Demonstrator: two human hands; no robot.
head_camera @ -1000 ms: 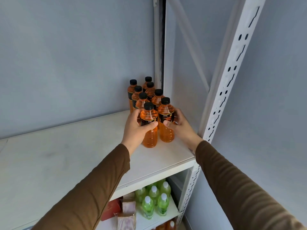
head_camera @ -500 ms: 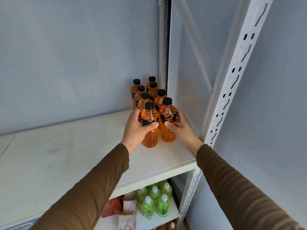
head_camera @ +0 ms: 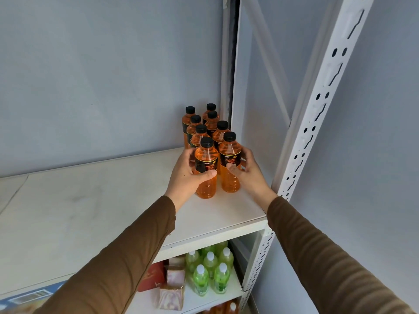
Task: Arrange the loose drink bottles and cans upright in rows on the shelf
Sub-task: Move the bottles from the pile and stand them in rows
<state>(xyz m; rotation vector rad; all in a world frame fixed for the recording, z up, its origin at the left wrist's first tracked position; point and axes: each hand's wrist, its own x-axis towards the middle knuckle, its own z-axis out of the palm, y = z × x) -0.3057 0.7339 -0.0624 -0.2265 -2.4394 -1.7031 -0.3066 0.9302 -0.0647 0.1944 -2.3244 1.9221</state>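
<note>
- The left hand grips the front left orange bottle, thumb curled across the near side of its black label and fingers wrapped round the far left side.
- The right hand grips the front right orange bottle, thumb pressed on the near side of its label and fingers curled round the right side.
- Both held bottles stand upright on the white shelf, just beside each other, near the shelf's right end and set back from its near edge.
- Behind them six more orange bottles with black caps stand upright in two rows that run toward the far wall; with the front pair they make two rows of four.
- The rows sit close to the far right corner of the shelf, next to the white perforated upright on the right.
- Both forearms wear brown sleeves and reach in from the near side.
- On the lower shelf, under the right end, green bottles with white caps stand upright in a cluster.
- Left of the green bottles lie a red box and some pale patterned packets.
</note>
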